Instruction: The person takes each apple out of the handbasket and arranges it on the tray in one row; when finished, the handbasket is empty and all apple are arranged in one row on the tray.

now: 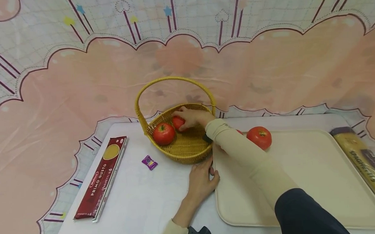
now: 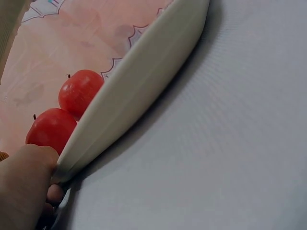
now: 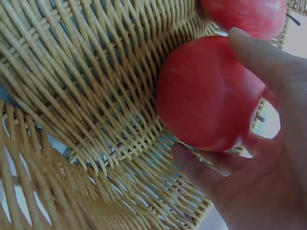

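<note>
Tomato point(image 1: 177, 123) is sitting inside the yellow wicker basket point(image 1: 188, 146), held by the person's right hand point(image 1: 192, 117); thumb and fingers are curling around its sides. A second tomato point(image 1: 164, 134) is resting just beside it, towards the basket's left side. The basket's handle is standing upright. The left hand point(image 1: 203, 178) is gripping the left rim of the cream tray point(image 1: 301, 182), near the basket's front. Two further tomatoes point(image 1: 259, 138) are lying towards the tray's far left corner, the right forearm partly hiding one in the head view. On the white table point(image 1: 141, 201), a purple-wrapped candy point(image 1: 149, 162) is lying near the basket, and a red Primo Gusto spaghetti packet point(image 1: 101, 178) is lying farther left. A yellow spaghetti bag point(image 1: 362, 162) is lying along the tray's right side.
</note>
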### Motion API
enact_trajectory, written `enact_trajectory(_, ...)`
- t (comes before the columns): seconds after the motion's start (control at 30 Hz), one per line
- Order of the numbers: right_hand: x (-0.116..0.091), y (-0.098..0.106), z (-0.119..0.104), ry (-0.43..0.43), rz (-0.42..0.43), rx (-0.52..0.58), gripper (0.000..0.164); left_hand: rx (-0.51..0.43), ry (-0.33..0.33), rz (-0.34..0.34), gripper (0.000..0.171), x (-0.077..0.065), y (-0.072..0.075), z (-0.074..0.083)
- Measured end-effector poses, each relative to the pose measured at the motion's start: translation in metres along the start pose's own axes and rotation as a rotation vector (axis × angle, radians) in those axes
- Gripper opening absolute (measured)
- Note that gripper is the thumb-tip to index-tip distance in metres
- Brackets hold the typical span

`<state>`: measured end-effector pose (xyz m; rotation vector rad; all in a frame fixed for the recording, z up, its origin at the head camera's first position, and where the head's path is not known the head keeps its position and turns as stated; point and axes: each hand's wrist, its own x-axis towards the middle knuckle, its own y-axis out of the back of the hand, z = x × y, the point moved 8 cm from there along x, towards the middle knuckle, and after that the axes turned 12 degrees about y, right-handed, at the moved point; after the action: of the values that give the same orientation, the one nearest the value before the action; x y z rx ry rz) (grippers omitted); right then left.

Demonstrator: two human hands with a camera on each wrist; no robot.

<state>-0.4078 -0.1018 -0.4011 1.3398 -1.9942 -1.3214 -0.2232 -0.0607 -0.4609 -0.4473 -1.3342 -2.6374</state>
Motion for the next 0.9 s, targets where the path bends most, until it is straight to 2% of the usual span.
enact_trajectory(0.37,0.002,0.003,-0.013,0.079,0.068,-0.032,0.058,-0.003,0.025,0.005,0.047,-0.002,0.004,-0.002)
enact_trajectory(0.6,-0.002,0.010,-0.015,0.065,0.116,-0.055,0.060,0.006,0.020,-0.002,0.047,-0.001,0.002,-0.002)
enact_trajectory(0.9,-0.008,0.016,-0.016,0.037,0.135,-0.070,0.061,0.010,0.028,-0.023,0.049,0.000,-0.002,-0.003)
